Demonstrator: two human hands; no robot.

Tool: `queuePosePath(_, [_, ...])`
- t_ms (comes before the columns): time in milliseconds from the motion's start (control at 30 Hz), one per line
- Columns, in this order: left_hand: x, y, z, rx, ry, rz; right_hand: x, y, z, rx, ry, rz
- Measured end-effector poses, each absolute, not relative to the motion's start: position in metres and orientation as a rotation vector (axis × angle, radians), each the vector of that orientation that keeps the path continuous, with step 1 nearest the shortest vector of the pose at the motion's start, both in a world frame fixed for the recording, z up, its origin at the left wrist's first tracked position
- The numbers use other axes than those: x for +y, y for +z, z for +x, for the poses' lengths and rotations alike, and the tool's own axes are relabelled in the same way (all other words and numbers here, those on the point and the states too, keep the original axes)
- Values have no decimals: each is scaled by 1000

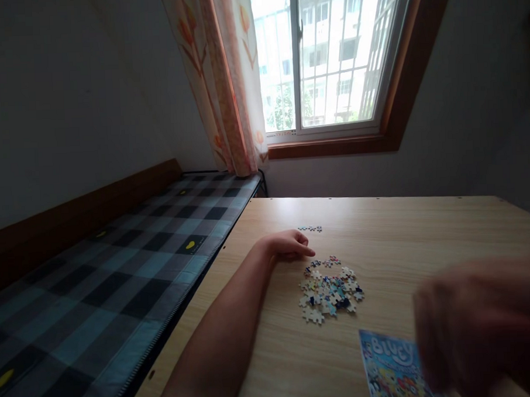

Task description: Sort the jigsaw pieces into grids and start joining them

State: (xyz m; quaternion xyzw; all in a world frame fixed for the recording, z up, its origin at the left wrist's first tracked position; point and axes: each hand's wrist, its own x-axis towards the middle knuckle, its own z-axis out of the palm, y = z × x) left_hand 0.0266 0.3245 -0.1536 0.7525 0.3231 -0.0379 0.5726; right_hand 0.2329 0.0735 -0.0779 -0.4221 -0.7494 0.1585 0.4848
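Observation:
My left hand (pixel 291 244) rests on the wooden table, its fingers curled and the index finger pointing at the edge of a heap of jigsaw pieces (pixel 330 292). Nothing shows in its grasp. Just beyond it lies a short row of pieces (pixel 310 228). At the lower right my right hand (pixel 481 323) is large and blurred, over the right side of a blue picture sheet (pixel 393 368) marked "Bluey". Its fingers are smeared by motion, and whether it holds anything cannot be made out.
The light wooden table (pixel 425 238) spans the middle and right. A bed with a checked cover (pixel 131 268) runs along its left side. Behind are a curtain (pixel 228 77) and a barred window (pixel 333 61).

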Motion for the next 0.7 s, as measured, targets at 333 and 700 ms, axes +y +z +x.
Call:
queuePosePath(333, [318,-165,30,889,112,1885,201,-185,285,-1928,505,-1278])
queuePosePath(700, [280,-174,13,811,487,2181,201,-186,285,-2211,681,-1233])
